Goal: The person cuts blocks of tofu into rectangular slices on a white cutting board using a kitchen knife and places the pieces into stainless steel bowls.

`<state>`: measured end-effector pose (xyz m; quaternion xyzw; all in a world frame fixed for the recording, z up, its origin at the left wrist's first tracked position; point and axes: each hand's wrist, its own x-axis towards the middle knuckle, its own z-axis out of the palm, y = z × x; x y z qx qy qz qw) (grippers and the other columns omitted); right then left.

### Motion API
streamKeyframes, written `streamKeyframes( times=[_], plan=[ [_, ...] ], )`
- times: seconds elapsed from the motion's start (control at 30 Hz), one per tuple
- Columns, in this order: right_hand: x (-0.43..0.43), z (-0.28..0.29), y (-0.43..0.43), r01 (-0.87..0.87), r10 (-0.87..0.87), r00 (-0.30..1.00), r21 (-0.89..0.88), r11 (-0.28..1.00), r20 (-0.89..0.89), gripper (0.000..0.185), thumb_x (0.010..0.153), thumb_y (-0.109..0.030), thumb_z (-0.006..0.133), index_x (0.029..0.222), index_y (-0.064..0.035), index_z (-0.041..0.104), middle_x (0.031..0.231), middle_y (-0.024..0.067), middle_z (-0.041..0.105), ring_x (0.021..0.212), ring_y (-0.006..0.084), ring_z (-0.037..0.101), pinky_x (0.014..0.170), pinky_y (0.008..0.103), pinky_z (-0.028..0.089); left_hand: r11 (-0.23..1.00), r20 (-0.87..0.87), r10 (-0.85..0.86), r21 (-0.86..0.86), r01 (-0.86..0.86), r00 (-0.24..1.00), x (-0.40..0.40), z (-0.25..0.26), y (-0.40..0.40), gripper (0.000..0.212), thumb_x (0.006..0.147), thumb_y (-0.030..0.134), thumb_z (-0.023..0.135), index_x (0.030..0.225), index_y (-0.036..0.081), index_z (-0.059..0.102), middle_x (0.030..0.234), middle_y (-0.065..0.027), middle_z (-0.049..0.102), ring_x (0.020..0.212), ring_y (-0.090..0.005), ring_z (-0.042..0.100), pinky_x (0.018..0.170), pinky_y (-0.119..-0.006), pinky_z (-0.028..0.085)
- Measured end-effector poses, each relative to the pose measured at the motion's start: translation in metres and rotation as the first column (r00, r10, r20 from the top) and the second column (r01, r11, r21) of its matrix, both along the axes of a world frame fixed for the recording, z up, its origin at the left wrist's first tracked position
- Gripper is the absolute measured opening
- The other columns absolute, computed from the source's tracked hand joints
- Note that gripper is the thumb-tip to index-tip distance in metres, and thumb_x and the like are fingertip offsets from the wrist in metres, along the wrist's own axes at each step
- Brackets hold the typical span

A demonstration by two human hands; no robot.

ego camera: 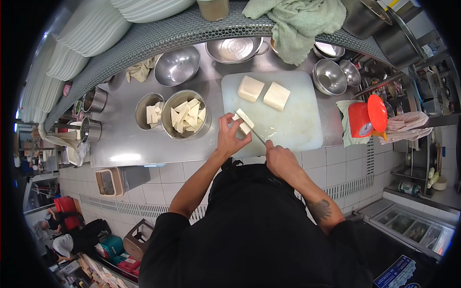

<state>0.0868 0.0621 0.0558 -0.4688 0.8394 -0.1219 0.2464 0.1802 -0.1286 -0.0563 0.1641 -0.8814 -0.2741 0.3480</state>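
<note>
On the white cutting board (299,126), my right hand (282,160) is closed round the handle of a knife (258,134), whose blade lies against a cut piece of white tofu (245,117). My left hand (230,136) has its fingers and thumb at the left side of that tofu, gripping the smaller part beside the blade. Two larger tofu blocks (251,89) rest farther back on the board. To the left, a round metal pot (204,131) holds many cut tofu pieces (188,115). A smaller metal pot (138,120) next to it holds several more.
Metal bowls (177,66) and a colander (234,48) stand behind the board. A perforated shelf (162,34) with stacked plates and a green towel (297,28) overhangs the counter. A red scale (360,118) stands at right. People are at the far lower left.
</note>
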Motion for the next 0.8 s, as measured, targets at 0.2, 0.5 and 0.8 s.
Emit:
streamKeyframes(
  times=[0.2, 0.5, 0.8],
  plan=[
    [-0.002, 0.002, -0.009, -0.01, 0.006, 0.999, 0.108, 0.994, 0.041, 0.018, 0.089, -0.005, 0.05, 0.104, 0.0049, 0.05, 0.085, 0.0322, 0.067, 0.079, 0.0501, 0.068, 0.074, 0.0557, 0.055, 1.0, 0.036, -0.003, -0.008, 0.003, 0.999, 0.002, -0.001, -0.001, 0.055, 0.063, 0.016, 0.085, 0.113, 0.009, 0.061, 0.125, -0.0197, 0.044, 0.104, -0.0342, 0.048, 0.089, -0.044, 0.048],
    [-0.003, -0.029, -0.011, 0.001, -0.007, 0.999, 0.12, 0.993, 0.046, 0.019, 0.091, -0.006, 0.048, 0.106, 0.004, 0.049, 0.087, 0.0321, 0.068, 0.081, 0.0505, 0.068, 0.075, 0.0567, 0.055, 1.0, 0.027, -0.002, 0.002, 0.002, 1.0, 0.001, -0.001, 0.0, 0.054, 0.064, 0.018, 0.084, 0.111, 0.008, 0.06, 0.122, -0.0191, 0.045, 0.103, -0.0347, 0.047, 0.087, -0.045, 0.047],
    [-0.003, -0.055, -0.014, 0.014, -0.027, 0.997, 0.17, 0.985, 0.074, 0.02, 0.093, -0.008, 0.047, 0.11, 0.0021, 0.047, 0.091, 0.0316, 0.068, 0.085, 0.0507, 0.068, 0.078, 0.0575, 0.054, 0.999, -0.004, 0.012, 0.033, -0.012, 1.0, 0.003, -0.002, 0.003, 0.06, 0.065, 0.02, 0.086, 0.116, 0.007, 0.058, 0.126, -0.0208, 0.044, 0.111, -0.038, 0.047, 0.091, -0.046, 0.047]
  ],
)
